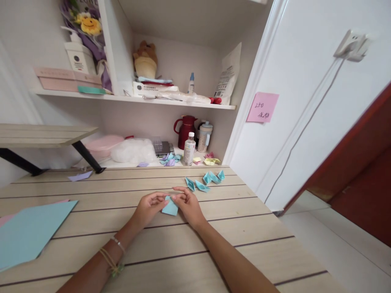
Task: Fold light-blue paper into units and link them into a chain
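Observation:
A small folded piece of light blue paper (170, 207) is pinched between both my hands just above the wooden table (183, 252). My left hand (148, 208) grips its left edge with closed fingers. My right hand (187, 203) grips its right side, fingers curled over the top. Several finished blue paper boats (204, 182) lie on the table just beyond my right hand.
Large blue paper sheets (29, 232) lie at the table's left, a lilac scrap (80, 176) further back. Behind stand a water bottle (189, 149), a red jug (185, 130), more folded papers (170, 159) and a pink bowl (104, 145). A white wall with a pink note (262, 107) is on the right.

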The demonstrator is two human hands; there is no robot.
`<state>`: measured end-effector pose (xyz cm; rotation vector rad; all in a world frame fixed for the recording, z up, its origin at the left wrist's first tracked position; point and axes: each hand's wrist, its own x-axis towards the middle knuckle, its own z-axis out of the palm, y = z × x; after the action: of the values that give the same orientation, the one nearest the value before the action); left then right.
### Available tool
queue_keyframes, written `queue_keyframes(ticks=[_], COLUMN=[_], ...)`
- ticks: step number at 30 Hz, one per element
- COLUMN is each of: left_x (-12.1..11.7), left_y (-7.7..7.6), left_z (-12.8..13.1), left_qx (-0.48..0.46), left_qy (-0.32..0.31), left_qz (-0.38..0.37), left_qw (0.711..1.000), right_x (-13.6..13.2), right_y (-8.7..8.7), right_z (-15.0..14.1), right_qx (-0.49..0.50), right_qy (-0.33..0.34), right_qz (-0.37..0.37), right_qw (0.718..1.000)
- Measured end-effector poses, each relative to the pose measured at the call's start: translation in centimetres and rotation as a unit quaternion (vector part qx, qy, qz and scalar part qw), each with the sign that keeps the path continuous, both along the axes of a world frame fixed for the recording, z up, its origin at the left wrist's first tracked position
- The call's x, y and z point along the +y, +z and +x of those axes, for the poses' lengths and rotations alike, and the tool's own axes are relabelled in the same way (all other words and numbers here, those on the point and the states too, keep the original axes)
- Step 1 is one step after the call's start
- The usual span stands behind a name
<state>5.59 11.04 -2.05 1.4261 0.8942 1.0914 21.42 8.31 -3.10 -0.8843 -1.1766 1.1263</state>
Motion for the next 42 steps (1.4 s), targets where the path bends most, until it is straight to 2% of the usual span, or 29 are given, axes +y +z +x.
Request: queue_keyframes(ticks=[5, 11, 15, 21, 24, 29, 35, 39, 42], left_x=[0.2, 0.1, -0.3, -0.8, -0.7, -0.5, -0.7, -0.6, -0.4], left_y=[-0.3, -0.3, 0.1, 0.7, 0.8, 0.9, 1.2, 1.0, 0.9], left_z=[-0.2, -0.2, 0.0, 0.3, 0.1, -0.2, 0.1, 0.0, -0.2], left_qx=[-0.052, -0.014, 0.003, 0.037, 0.036, -0.038, -0.089, -0.079, -0.054], left_qy=[0.017, 0.007, -0.013, 0.012, 0.02, 0.05, 0.059, 0.052, 0.051], left_qz=[-0.061, -0.078, -0.052, 0.05, 0.039, -0.015, -0.056, -0.05, -0.028], left_qw=[0.997, 0.997, 0.999, 0.998, 0.998, 0.998, 0.993, 0.994, 0.997], right_x=[0.0, 0.1, 0.0, -0.7, -0.9, -0.6, -0.7, -0.7, -0.5], right_y=[-0.1, -0.6, -0.4, 0.5, 0.5, 0.2, 0.6, 0.8, 0.7], right_z=[-0.1, 0.2, 0.4, 0.2, -0.1, -0.5, -0.3, -0.1, 0.0], right_qx=[-0.099, -0.135, -0.157, -0.223, -0.192, -0.07, -0.079, -0.051, -0.022], right_qy=[-0.008, -0.066, -0.057, -0.012, -0.002, -0.002, -0.011, -0.039, -0.009], right_qz=[-0.009, -0.008, 0.008, 0.04, 0.024, 0.0, 0.001, 0.001, -0.02], right_qw=[0.995, 0.989, 0.986, 0.974, 0.981, 0.998, 0.997, 0.998, 1.0])
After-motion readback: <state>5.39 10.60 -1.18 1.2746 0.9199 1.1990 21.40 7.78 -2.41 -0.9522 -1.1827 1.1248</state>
